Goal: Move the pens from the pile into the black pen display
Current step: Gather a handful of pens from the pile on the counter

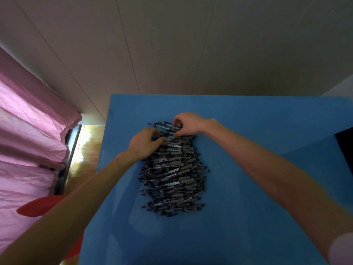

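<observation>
Both arms reach forward, left hand [146, 143] and right hand [188, 124] pinching pens atop the pile [173, 169].

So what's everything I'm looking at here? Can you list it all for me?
pile of pens: too many to count, dark grey and black, middle of the table
table: one, blue, fills the lower right of the view
dark object: one, black, right edge, cut off
curtain: one, pink, on the left
red object: one, below the curtain, partly hidden
wall panels: pale beige, behind the table
left hand: fingers on pens at the pile's far end
right hand: fingers curled round pens at the far end
</observation>
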Demonstrator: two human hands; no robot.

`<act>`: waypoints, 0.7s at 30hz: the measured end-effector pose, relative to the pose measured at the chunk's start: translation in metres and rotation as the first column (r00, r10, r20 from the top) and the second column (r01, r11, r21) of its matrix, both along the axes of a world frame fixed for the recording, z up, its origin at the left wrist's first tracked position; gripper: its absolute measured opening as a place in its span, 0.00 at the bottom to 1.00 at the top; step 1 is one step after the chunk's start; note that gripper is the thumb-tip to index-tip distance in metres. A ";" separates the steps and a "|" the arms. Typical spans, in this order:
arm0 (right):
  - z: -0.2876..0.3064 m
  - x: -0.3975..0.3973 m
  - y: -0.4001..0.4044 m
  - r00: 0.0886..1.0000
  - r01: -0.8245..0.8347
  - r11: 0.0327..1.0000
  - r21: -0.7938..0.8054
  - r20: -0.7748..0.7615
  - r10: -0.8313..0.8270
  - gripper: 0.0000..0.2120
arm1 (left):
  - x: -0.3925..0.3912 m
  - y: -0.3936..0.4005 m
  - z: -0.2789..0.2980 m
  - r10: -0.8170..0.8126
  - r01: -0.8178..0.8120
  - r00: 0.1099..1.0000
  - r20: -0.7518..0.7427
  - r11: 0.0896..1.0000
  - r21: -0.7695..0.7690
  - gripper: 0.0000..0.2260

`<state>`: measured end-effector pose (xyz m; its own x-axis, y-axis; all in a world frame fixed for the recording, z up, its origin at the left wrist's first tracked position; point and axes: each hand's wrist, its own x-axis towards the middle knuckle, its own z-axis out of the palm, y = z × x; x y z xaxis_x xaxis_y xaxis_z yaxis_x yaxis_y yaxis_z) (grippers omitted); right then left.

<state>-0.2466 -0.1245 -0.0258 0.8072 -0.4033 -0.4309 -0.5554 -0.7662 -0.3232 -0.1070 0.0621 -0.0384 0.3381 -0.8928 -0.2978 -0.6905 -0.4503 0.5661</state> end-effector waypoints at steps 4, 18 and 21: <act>0.000 0.001 -0.002 1.000 -0.029 0.999 -0.019 0.009 0.030 0.28 | 0.002 0.001 0.001 -0.037 0.037 0.999 -0.004 0.999 0.035 0.19; -0.005 -0.001 0.012 0.998 -0.004 0.956 -0.292 0.052 0.020 0.22 | -0.005 0.012 -0.005 -0.006 0.006 1.000 0.004 0.999 -0.040 0.16; -0.008 0.000 0.012 0.997 0.068 0.954 -0.293 0.054 -0.054 0.23 | -0.006 0.012 -0.004 -0.032 0.034 0.999 0.042 0.999 -0.039 0.16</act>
<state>-0.2463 -0.1129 -0.0340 0.7930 -0.5558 -0.2493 -0.5940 -0.7963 -0.1141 -0.1129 0.0745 -0.0424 0.3194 -0.9146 -0.2478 -0.7281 -0.4042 0.5536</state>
